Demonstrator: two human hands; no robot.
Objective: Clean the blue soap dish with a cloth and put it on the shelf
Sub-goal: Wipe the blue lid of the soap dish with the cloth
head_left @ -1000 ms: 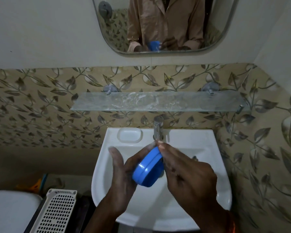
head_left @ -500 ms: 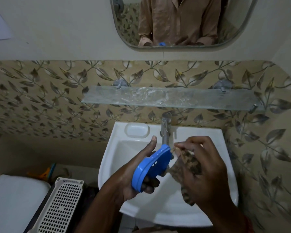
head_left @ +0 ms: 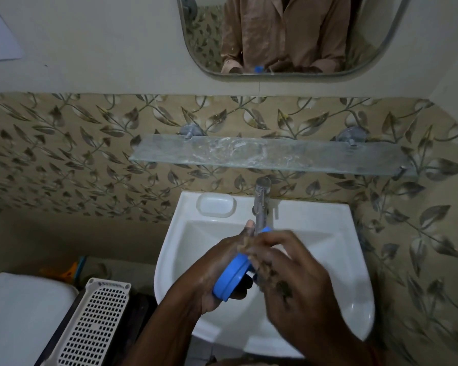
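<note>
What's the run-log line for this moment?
left hand: holds dish | right hand: cloth on dish | over sink | shelf: bare

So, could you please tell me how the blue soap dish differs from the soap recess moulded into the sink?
The blue soap dish is loose, tilted on edge and held in the left hand; the soap recess is white, lies flat and is part of the sink. The right hand presses a cloth against the dish; nothing touches the recess. Both have rounded outlines.

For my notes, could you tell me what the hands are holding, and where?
Left hand grips the blue soap dish by its rim, tilted on edge; right hand pinches the patterned cloth against it.
</note>
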